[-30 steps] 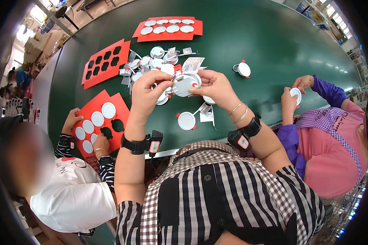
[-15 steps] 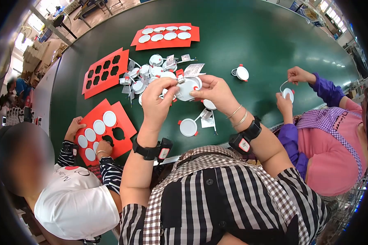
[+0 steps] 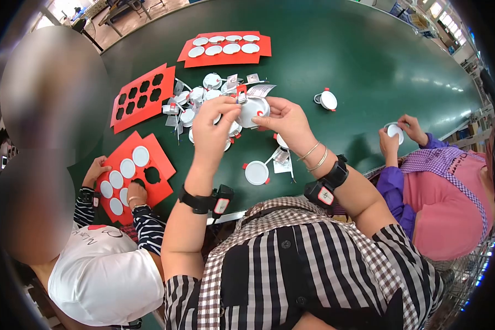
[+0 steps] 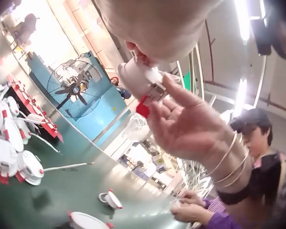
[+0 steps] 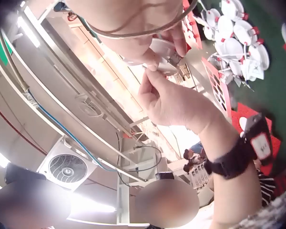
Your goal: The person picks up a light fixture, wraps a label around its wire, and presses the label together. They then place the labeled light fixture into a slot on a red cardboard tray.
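Note:
Held up over the table is a round white downlight [image 3: 253,114] with red-sleeved clips, its pale disc facing me. My right hand [image 3: 289,125] grips its right edge, thumb on the disc. At its left side, beside a metal clip, the thumb and fingertips of my left hand [image 3: 214,131] pinch it. In the right wrist view the left hand [image 5: 183,107] brings thumb and finger together at the rim of the downlight [image 5: 162,50]. A red clip sleeve [image 4: 143,108] shows below the right fingers in the left wrist view. A printed paper slip [image 3: 261,90] sticks up behind.
Behind my hands lies a pile of downlights [image 3: 195,99]. Single ones lie near the front edge [image 3: 257,172] and at right [image 3: 328,100]. Red cards stand filled [image 3: 225,58] and with cutouts [image 3: 127,124]. Left, a person fills a red card [image 3: 162,151]; right, another handles a downlight [image 3: 395,133].
My hands stay on the downlight, its disc tilting slightly. The person on the right drew out a cord and now has both hands together at their downlight. Another blurred head appears at left.

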A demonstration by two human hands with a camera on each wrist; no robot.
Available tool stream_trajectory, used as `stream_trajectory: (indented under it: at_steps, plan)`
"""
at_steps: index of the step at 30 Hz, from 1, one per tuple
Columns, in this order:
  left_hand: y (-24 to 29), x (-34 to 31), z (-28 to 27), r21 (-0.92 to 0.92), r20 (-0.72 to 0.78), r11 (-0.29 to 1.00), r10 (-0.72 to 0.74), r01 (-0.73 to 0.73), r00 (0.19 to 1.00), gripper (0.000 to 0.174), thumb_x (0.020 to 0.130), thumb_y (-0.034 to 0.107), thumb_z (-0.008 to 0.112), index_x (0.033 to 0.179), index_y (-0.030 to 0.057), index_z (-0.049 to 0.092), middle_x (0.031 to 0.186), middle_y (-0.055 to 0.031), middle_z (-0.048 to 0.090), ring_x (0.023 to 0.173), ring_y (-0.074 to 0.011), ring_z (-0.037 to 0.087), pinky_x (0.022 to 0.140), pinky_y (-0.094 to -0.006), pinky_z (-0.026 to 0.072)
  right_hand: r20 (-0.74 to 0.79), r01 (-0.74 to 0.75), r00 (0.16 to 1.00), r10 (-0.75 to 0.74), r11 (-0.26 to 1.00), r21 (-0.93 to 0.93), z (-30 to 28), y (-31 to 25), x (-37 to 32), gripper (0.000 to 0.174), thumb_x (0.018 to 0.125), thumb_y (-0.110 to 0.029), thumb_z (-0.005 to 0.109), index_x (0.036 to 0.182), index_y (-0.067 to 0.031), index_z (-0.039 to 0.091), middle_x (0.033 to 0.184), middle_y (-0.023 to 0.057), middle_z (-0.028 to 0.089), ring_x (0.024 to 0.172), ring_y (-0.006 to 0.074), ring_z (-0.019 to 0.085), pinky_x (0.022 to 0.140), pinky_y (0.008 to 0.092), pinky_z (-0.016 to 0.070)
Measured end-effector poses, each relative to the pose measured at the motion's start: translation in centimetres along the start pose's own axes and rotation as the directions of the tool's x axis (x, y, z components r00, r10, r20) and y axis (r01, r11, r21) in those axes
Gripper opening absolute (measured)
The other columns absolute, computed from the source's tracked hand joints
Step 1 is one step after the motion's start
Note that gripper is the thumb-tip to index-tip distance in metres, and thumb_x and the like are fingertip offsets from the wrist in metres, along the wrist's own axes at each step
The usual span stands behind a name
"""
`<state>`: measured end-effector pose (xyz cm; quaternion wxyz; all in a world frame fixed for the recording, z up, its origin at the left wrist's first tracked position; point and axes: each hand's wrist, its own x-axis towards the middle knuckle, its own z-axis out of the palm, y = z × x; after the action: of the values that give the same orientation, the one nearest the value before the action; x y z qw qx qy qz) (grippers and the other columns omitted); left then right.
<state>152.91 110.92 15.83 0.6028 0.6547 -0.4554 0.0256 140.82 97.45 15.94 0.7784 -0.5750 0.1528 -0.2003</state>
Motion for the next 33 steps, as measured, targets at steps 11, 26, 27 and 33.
stream_trajectory:
  at_steps: [11,26,27,33]
  plan:
    - [-4.0,-3.5,-1.5,-0.33,-0.353,0.896,-0.41,0.298,0.841,0.036,0.089,0.006,0.057,0.124,0.0015,0.048,0.091,0.0,0.052,0.077,-0.0054,0.048,0.068,-0.0198,0.0419,0.167,-0.016,0.986,0.026,0.998,-0.059,1.3,6.3,4.0,0.044,0.078,0.0,0.07,0.117,0.0088,0.052,0.103,0.0105,0.065,0.088,0.0131,0.064,0.075,0.0249,0.0545]
    - [-1.3,-31.7,-8.3,-0.146,0.005,0.35,-0.935,0.925,0.355,0.018,0.087,0.011,0.062,0.103,0.0026,0.064,0.082,-0.0001,0.062,0.071,-0.0077,0.055,0.064,-0.0231,0.0462,0.685,0.822,0.542,-0.487,0.141,-0.551,14.1,17.6,9.5,0.029,0.071,0.0,0.057,0.1,-0.0041,0.057,0.102,0.0115,0.062,0.1,0.0294,0.057,0.084,0.0379,0.0484]
    - [-0.8,-31.8,-8.3,-0.099,0.003,0.321,-0.947,0.942,0.323,0.018,0.086,0.011,0.062,0.103,0.003,0.064,0.082,-0.0002,0.062,0.071,-0.0081,0.055,0.064,-0.0229,0.0461,0.713,0.824,0.547,-0.438,0.129,-0.552,15.0,17.6,10.1,0.029,0.071,-0.002,0.057,0.1,-0.0038,0.057,0.104,0.0113,0.061,0.103,0.0286,0.056,0.086,0.0373,0.0475]
    - [0.4,-32.3,-7.9,-0.117,0.0,0.318,-0.948,0.941,0.32,0.018,0.085,0.009,0.063,0.101,0.0027,0.064,0.081,-0.0006,0.062,0.07,-0.0073,0.055,0.063,-0.0219,0.0462,0.817,0.858,0.484,-0.315,-0.014,-0.514,18.2,23.4,11.6,0.022,0.07,-0.011,0.06,0.091,-0.0033,0.058,0.095,0.0112,0.061,0.1,0.027,0.057,0.085,0.0362,0.0468]
